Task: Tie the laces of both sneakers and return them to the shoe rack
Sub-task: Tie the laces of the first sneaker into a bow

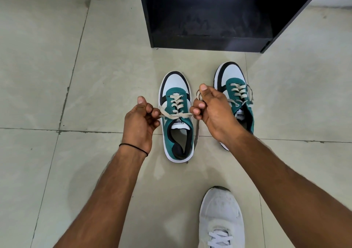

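Fingers (152, 112) of the left hand (140, 122) curl into a tight fist around one end of the flat beige lace (176, 115), the thumb pressed on top; how much lace lies inside the fist is hidden. The right hand (213, 110) is likewise closed, pinching the other lace end between thumb and forefinger, with a small loop of lace showing above the knuckles and a loose tail hanging down beside the shoe. Between the two fists the lace runs taut across the tongue of the left sneaker (177, 118), crossing at its middle in what looks like a first knot, though the crossing is too small to read for certain.

That sneaker is teal suede-like fabric with a pale smooth toe cap, black trim and a white sole, standing on the floor with its toe toward the rack. The right sneaker (234, 89), of the same make, stands just beside it and slightly further forward; its heel is covered by the right wrist, and its laces lie slack and untied.

A thin black band (133, 147) circles the left wrist. Beyond the shoes stands the black shoe rack (209, 40), a boxy open shelf cut off at the top edge. Glossy grey floor tiles (57, 76) lie underneath, and a white mesh shoe (221, 217) on the person's foot is cropped at the bottom.
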